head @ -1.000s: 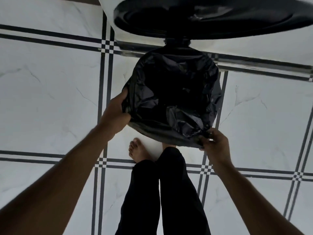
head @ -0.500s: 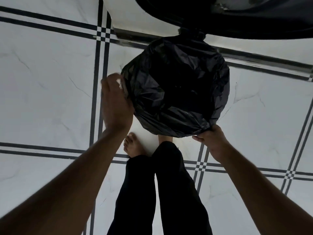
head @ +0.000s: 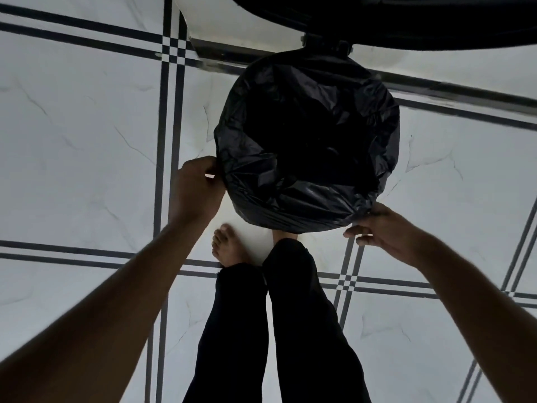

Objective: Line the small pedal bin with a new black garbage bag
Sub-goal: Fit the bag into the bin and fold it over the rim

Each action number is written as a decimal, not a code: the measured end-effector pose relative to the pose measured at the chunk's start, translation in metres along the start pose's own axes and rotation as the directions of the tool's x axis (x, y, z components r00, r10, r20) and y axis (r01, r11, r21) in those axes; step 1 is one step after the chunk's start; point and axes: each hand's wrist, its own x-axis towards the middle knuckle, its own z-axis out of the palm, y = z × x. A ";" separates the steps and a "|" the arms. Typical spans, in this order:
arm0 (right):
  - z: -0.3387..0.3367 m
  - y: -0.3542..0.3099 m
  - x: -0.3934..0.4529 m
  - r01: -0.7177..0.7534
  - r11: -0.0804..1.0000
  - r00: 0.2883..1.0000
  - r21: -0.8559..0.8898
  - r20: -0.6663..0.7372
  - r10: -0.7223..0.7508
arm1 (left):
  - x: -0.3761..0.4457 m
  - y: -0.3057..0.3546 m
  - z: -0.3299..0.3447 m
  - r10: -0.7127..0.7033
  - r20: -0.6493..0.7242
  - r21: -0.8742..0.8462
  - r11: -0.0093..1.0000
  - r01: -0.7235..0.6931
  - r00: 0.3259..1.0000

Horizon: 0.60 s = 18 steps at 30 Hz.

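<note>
The black garbage bag [head: 305, 205] is folded over the round rim of the small pedal bin, whose body it hides; its mouth gapes dark in the middle. The bin's black lid [head: 406, 21] stands raised at the top of the view, joined at a hinge [head: 325, 43]. My left hand [head: 196, 189] pinches the bag's edge at the bin's left side. My right hand [head: 383, 231] grips the bag's folded edge at the lower right. One of my feet disappears under the front of the bin.
The bin stands on white marble floor tiles with dark double lines [head: 162, 146]. My bare left foot [head: 228, 247] and black trouser legs [head: 261, 330] are directly below the bin. A metal threshold strip [head: 220, 56] runs behind it.
My left hand came off the bag, lifted, then came back down to its left edge. My right hand kept its grip at the lower right. The bag now sits rounder and tighter over the rim.
</note>
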 end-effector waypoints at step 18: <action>0.031 -0.014 0.009 0.066 0.915 0.903 0.397 -0.415 0.114 | 0.021 -0.009 0.005 -0.409 -0.021 0.011 0.913 0.409 0.912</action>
